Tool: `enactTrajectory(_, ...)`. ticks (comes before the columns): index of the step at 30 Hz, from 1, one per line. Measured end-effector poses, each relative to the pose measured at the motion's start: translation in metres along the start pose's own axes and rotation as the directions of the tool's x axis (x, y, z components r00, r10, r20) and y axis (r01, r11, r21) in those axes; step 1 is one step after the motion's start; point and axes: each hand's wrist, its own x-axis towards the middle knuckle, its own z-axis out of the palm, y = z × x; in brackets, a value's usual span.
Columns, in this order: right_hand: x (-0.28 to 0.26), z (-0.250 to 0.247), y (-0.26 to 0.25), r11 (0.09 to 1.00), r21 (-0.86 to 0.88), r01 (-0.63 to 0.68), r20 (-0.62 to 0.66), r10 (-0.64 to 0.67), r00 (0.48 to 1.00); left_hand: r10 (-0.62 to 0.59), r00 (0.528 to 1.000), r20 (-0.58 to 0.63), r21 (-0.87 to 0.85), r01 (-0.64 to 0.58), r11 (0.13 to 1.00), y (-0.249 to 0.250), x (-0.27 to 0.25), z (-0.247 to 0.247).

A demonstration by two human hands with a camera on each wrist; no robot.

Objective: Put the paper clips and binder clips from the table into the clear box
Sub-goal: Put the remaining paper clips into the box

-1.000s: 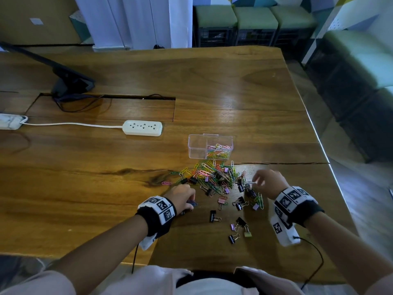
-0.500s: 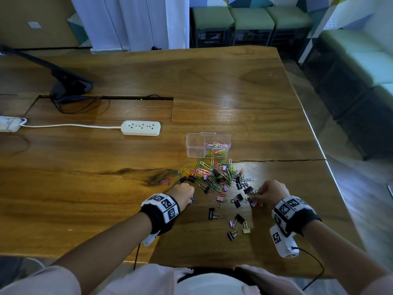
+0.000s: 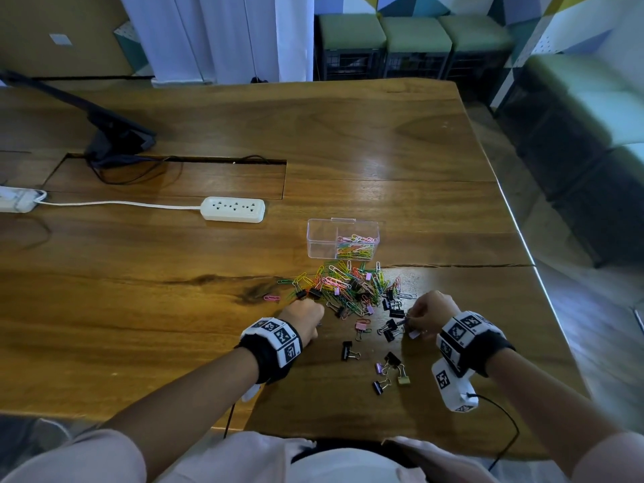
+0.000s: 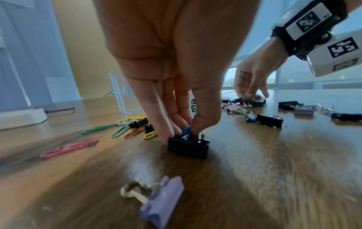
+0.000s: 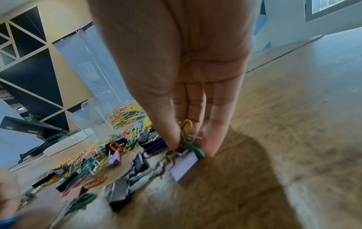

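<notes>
A heap of coloured paper clips point(image 3: 348, 285) and scattered binder clips point(image 3: 390, 371) lies on the wooden table point(image 3: 174, 325), just in front of the clear box point(image 3: 322, 238), which holds several paper clips in its right compartment. My left hand point(image 3: 306, 318) is at the heap's left edge; in the left wrist view its fingertips point(image 4: 168, 131) pinch a black binder clip point(image 4: 188, 148) that touches the table, with a blue clip among them. My right hand point(image 3: 423, 317) is at the heap's right edge, pinching yellow and green paper clips point(image 5: 186, 136) over a white binder clip point(image 5: 183, 165).
A white power strip point(image 3: 233, 209) lies left of the box, its cord running left. A black monitor stand point(image 3: 115, 137) and a cable slot sit at the back left. The table's right edge point(image 3: 543, 294) is near my right hand. A lilac binder clip point(image 4: 162, 199) lies under my left wrist.
My left hand has moved forward from the table's near side toward the heap's left edge. My right hand has dropped a little nearer to me, onto the binder clips at the right.
</notes>
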Motion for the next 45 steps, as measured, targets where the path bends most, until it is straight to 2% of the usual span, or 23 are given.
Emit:
enactTrajectory(5, 0.005, -0.024, -0.007, 0.998, -0.016, 0.06, 0.015, -0.059, 0.998, -0.049, 0.998, 0.03, -0.175, 0.053, 0.983, -0.009, 0.005, -0.005)
enactTrajectory(9, 0.009, -0.051, -0.036, 0.991, 0.025, 0.128, -0.001, -0.128, 0.992, -0.011, 1.0, 0.013, -0.27, 0.014, 0.963, -0.015, 0.004, -0.005)
enactTrajectory(15, 0.028, -0.071, -0.084, 0.959, -0.048, 0.278, -0.205, -0.282, 0.937, 0.015, 0.998, 0.059, -0.357, 0.007, 0.934, -0.022, 0.003, -0.007)
enactTrajectory(19, 0.043, -0.069, -0.109, 0.952, -0.095, 0.291, -0.241, -0.305, 0.921, 0.004, 0.999, 0.053, -0.382, 0.016, 0.924, -0.026, 0.001, -0.009)
enactTrajectory(27, 0.057, -0.064, -0.125, 0.96, -0.11, 0.256, -0.325, -0.279, 0.904, -0.037, 0.994, -0.098, -0.449, -0.011, 0.893, -0.031, 0.004, -0.03)
enactTrajectory(34, 0.056, -0.054, -0.123, 0.904, -0.188, 0.385, -0.25, -0.423, 0.871, -0.063, 0.962, -0.264, -0.444, -0.063, 0.894, -0.012, 0.026, -0.085)
enactTrajectory(38, 0.052, -0.049, -0.114, 0.88, -0.184, 0.439, -0.315, -0.476, 0.821, -0.043, 0.923, -0.381, -0.402, -0.124, 0.907, -0.001, 0.041, -0.116)
enactTrajectory(42, 0.048, -0.046, -0.104, 0.855, -0.206, 0.475, -0.447, -0.514, 0.732, -0.071, 0.913, -0.403, -0.413, -0.112, 0.904, 0.009, 0.059, -0.127)
enactTrajectory(45, 0.046, -0.041, -0.097, 0.86, -0.198, 0.47, -0.481, -0.503, 0.719, -0.099, 0.906, -0.412, -0.425, -0.095, 0.9, 0.017, 0.07, -0.127)
